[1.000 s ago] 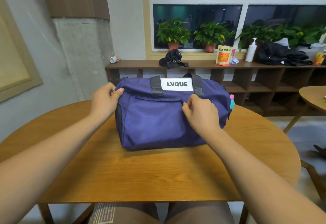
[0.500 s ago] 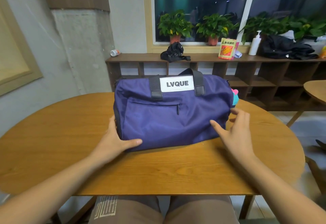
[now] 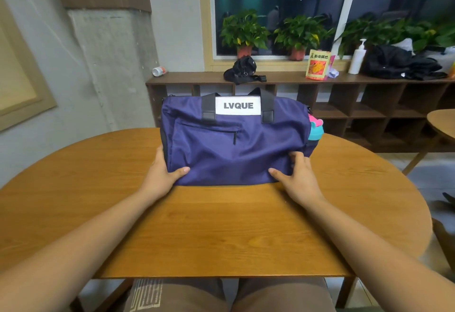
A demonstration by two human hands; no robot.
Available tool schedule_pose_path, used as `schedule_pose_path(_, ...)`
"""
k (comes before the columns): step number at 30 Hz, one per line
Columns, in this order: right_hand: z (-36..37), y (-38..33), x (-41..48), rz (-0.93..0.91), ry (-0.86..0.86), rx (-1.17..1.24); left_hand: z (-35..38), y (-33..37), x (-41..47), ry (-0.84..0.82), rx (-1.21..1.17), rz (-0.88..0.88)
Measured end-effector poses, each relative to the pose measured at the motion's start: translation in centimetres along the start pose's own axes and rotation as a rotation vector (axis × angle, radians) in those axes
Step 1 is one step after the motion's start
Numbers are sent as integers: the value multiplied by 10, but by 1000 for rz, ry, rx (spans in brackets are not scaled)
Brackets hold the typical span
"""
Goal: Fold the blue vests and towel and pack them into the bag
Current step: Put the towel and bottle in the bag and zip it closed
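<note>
Left hand (image 3: 161, 176) and right hand (image 3: 299, 180) on the bag (image 3: 236, 147)
Left hand clasps the near-left corner, thumb on the front, fingers round the end. Right hand lies at the near-right edge, thumb spread, fingers bent; whether they pinch cloth, cannot tell. Bag stands upright mid table (image 3: 221, 233)

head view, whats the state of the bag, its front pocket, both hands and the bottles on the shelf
duffel bag, upright on the table, looks full
front pocket zip, looks closed
left hand, grips the bag's lower left corner
right hand, holds the bag's lower right front
pump bottle, upright on the shelf
small bottle, lying on its side
</note>
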State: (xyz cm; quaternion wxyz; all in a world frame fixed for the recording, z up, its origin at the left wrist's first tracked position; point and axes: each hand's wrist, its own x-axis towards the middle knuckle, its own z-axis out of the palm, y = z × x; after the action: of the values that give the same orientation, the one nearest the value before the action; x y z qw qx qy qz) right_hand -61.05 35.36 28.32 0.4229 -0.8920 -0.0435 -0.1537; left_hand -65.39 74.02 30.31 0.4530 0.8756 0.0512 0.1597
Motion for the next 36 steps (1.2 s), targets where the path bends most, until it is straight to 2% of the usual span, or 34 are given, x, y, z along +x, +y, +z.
schedule_pose_path(8,11,4,10,-77,-70,-130,12,-11,18,87,29,-98)
schedule_pose_path(19,22,18,38,-65,-1,-120,24,-25,50,111,30,-59)
schedule_pose_path(36,68,28,178,-92,-9,-164,58,-43,197,111,77,-39)
